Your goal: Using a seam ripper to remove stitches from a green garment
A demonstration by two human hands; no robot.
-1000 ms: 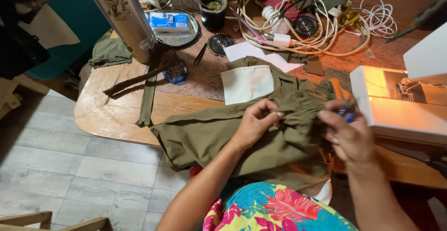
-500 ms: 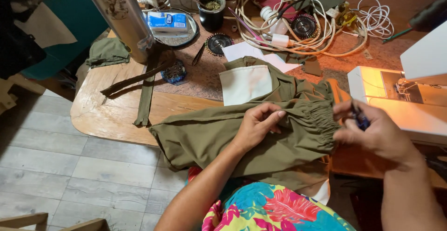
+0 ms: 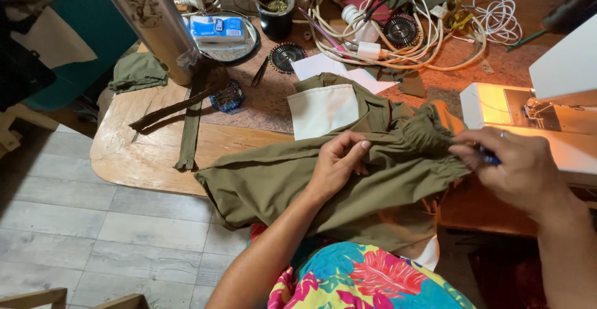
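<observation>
Wooden table (image 3: 146, 159) (cluttered) bears olive garment (image 3: 280, 184), above grey floor (image 3: 93, 234).

One view only, and it rides on the person's head, tipped steeply down over the front edge of the wooden table (image 3: 143, 159). It faces forward across the tabletop toward the far wall, close enough that both forearms fill the lower frame. The sewing machine (image 3: 535, 116) is cut off at the right edge, grey floor tiles (image 3: 93, 234) show lower left, and the person's flowered lap (image 3: 367, 278) sits at the bottom.
</observation>
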